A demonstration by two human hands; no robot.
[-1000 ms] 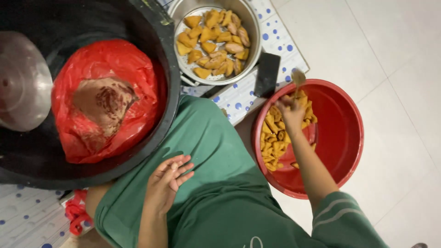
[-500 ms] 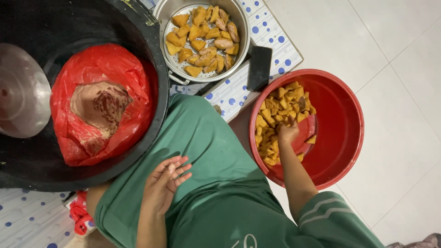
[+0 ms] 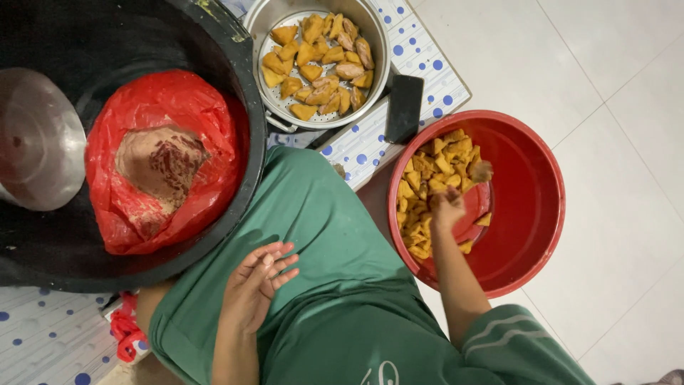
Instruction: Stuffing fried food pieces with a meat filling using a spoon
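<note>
Two hands: right hand [image 3: 447, 209] closed around yellow pieces [image 3: 427, 192] in the red basin [image 3: 531, 214] at right, left hand [image 3: 260, 281] spread open on the green lap [image 3: 335, 235], looks like mid-scoop

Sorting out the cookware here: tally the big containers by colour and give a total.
Red basin with yellow pieces, where the right hand reaches: 1
Black tub holding the red bag: 1
Silver steamer pot: 1
Total: 3
</note>
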